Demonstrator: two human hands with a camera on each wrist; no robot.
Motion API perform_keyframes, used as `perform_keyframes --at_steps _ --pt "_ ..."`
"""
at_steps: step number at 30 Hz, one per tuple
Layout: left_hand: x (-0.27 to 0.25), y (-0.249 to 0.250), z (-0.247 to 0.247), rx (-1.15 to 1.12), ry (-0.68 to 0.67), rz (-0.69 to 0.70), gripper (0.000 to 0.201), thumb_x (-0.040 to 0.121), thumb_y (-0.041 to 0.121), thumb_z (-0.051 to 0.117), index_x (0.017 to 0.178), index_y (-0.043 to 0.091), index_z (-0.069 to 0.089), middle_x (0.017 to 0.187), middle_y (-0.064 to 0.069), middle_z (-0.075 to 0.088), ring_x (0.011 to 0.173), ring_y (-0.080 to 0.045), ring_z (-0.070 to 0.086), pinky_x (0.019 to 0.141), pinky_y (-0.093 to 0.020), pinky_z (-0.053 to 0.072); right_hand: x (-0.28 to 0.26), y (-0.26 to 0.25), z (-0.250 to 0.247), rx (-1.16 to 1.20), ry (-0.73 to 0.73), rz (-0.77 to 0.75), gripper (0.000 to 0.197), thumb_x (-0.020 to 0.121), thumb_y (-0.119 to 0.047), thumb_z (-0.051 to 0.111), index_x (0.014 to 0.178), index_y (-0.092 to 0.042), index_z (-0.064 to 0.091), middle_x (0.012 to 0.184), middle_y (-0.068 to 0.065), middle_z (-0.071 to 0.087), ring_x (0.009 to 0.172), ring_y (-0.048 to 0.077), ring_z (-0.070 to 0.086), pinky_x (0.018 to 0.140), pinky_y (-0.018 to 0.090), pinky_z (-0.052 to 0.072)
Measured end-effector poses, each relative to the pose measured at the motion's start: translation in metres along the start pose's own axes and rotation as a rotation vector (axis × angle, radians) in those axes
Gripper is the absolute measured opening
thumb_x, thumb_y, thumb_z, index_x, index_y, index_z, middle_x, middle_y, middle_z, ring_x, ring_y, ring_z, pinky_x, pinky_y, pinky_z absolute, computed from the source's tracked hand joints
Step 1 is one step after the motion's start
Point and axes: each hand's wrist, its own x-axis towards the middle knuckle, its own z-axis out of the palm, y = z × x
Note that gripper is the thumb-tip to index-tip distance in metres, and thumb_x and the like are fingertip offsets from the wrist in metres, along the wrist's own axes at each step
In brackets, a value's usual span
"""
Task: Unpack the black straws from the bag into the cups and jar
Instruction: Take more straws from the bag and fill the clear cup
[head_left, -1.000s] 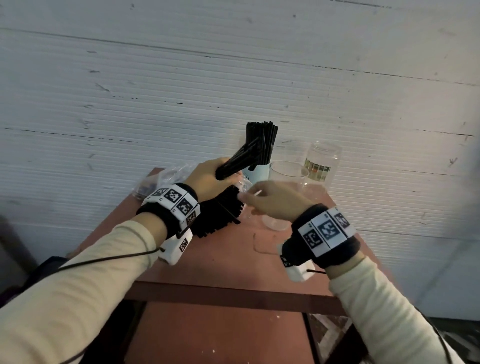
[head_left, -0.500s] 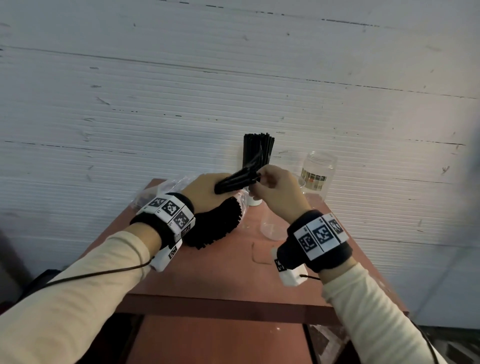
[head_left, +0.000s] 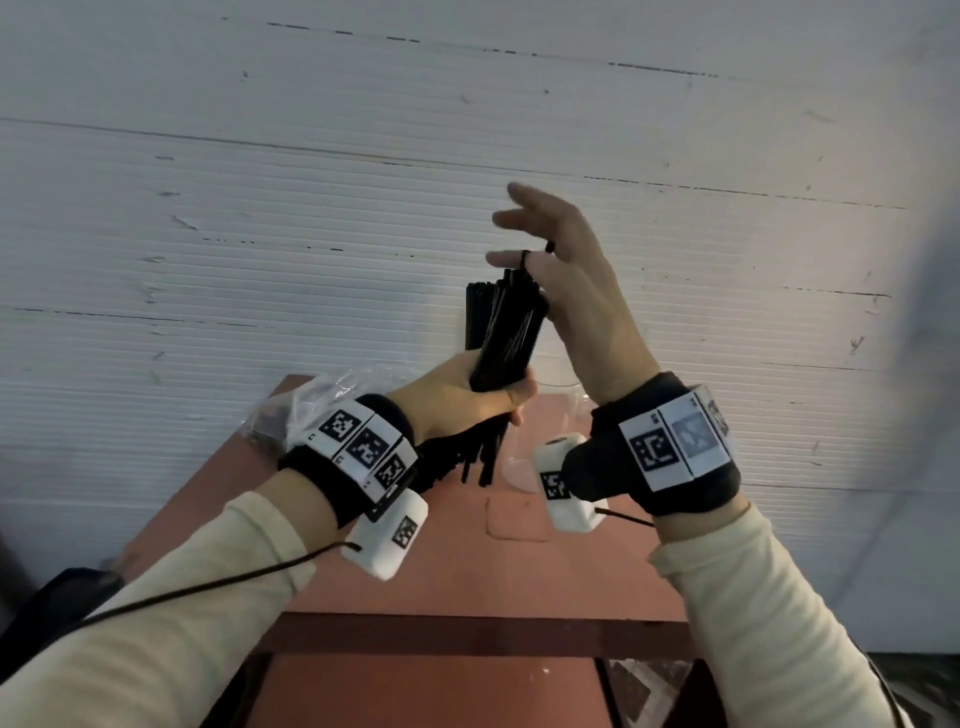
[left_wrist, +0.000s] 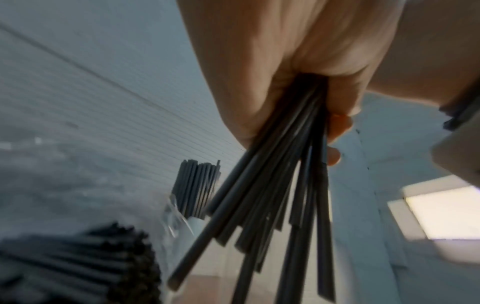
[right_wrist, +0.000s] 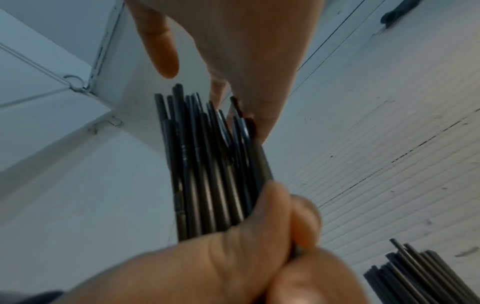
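We have our left hand (head_left: 467, 400) clenched around a bundle of black straws (head_left: 506, 338) above the bench (head_left: 467, 571), right hand (head_left: 566, 291) released with fingers on the tips, squaring them, and next we'd drop them into the near clear cup (head_left: 558, 384).

A reddish-brown table (head_left: 457, 566) stands against a white ribbed wall (head_left: 260, 218) marked with dark scuffs. A lower shelf (head_left: 415, 691) of the same colour shows beneath it, and a dark object (head_left: 47, 597) sits at the far left.
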Motion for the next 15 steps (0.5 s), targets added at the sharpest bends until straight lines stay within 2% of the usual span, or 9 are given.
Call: perform_keyframes --at_steps 2,4,6,8,9,11,13,15 --pt "0.0 -0.006 0.011 -0.064 -0.003 -0.062 0.02 0.095 0.031 0.06 0.079 0.021 0.065 0.08 -0.007 0.067 0.082 -0.017 0.065 0.086 -0.032 0.051 -0.005 0.003 0.006 -0.2 0.026 0.003 0.039 0.091 -0.042 0.053 0.126 -0.025 0.055 0.122 -0.007 0.059 0.102 0.011 0.063 0.09 0.027 0.052" --pt "0.0 -0.016 0.021 -0.133 -0.004 -0.178 0.024 0.092 0.025 0.064 0.089 0.001 0.068 0.085 -0.011 0.068 0.088 -0.02 0.065 0.092 -0.035 0.051 -0.011 0.018 0.01 -0.434 -0.053 0.029 0.033 0.092 -0.043 0.057 0.117 -0.022 0.063 0.113 -0.009 0.063 0.097 0.003 0.061 0.087 0.022 0.051" --pt "-0.003 -0.026 0.03 -0.197 -0.043 -0.244 0.029 0.09 0.015 0.067 0.104 -0.01 0.064 0.092 -0.015 0.068 0.094 -0.024 0.064 0.099 -0.037 0.049 -0.018 0.035 0.011 -0.64 -0.194 0.089 0.032 0.097 -0.039 0.052 0.105 -0.013 0.069 0.102 -0.002 0.067 0.089 0.006 0.061 0.081 0.023 0.049" --pt "-0.005 -0.033 0.036 -0.262 -0.041 -0.275 0.033 0.086 0.007 0.07 0.113 -0.011 0.06 0.102 -0.021 0.067 0.102 -0.028 0.064 0.103 -0.037 0.048 -0.024 0.047 0.009 -0.712 -0.23 0.11 0.028 0.096 -0.034 0.054 0.101 -0.011 0.069 0.098 0.002 0.068 0.086 0.009 0.06 0.078 0.021 0.048" --pt "-0.005 -0.035 0.037 -0.284 -0.03 -0.283 0.033 0.085 0.006 0.07 0.112 -0.01 0.061 0.103 -0.022 0.067 0.103 -0.028 0.064 0.103 -0.036 0.047 -0.026 0.05 0.007 -0.696 -0.208 0.08 0.023 0.094 -0.029 0.057 0.108 -0.013 0.067 0.102 0.001 0.066 0.089 0.007 0.058 0.081 0.014 0.045" --pt "-0.004 -0.036 0.038 -0.31 -0.025 -0.294 0.02 0.084 0.003 0.07 0.101 -0.006 0.064 0.095 -0.015 0.064 0.094 -0.022 0.062 0.097 -0.033 0.049 -0.028 0.052 0.006 -0.627 -0.128 -0.017 0.035 0.09 -0.018 0.062 0.124 -0.017 0.058 0.109 0.001 0.061 0.098 0.004 0.054 0.086 0.004 0.037" --pt "-0.003 -0.037 0.04 -0.327 -0.04 -0.314 0.009 0.083 0.0 0.069 0.089 0.004 0.065 0.086 -0.007 0.062 0.087 -0.015 0.061 0.088 -0.027 0.048 -0.027 0.054 0.005 -0.59 -0.108 -0.048 0.041 0.086 -0.013 0.065 0.126 -0.015 0.055 0.11 0.002 0.06 0.102 0.005 0.053 0.088 0.003 0.034" --pt "-0.001 -0.04 0.042 -0.335 -0.024 -0.335 0.011 0.081 -0.004 0.069 0.085 0.006 0.064 0.083 -0.004 0.064 0.086 -0.013 0.062 0.086 -0.024 0.046 -0.026 0.059 0.006 -0.629 -0.165 -0.033 0.029 0.089 -0.015 0.063 0.118 -0.014 0.059 0.107 0.001 0.062 0.1 0.008 0.055 0.09 0.012 0.04"
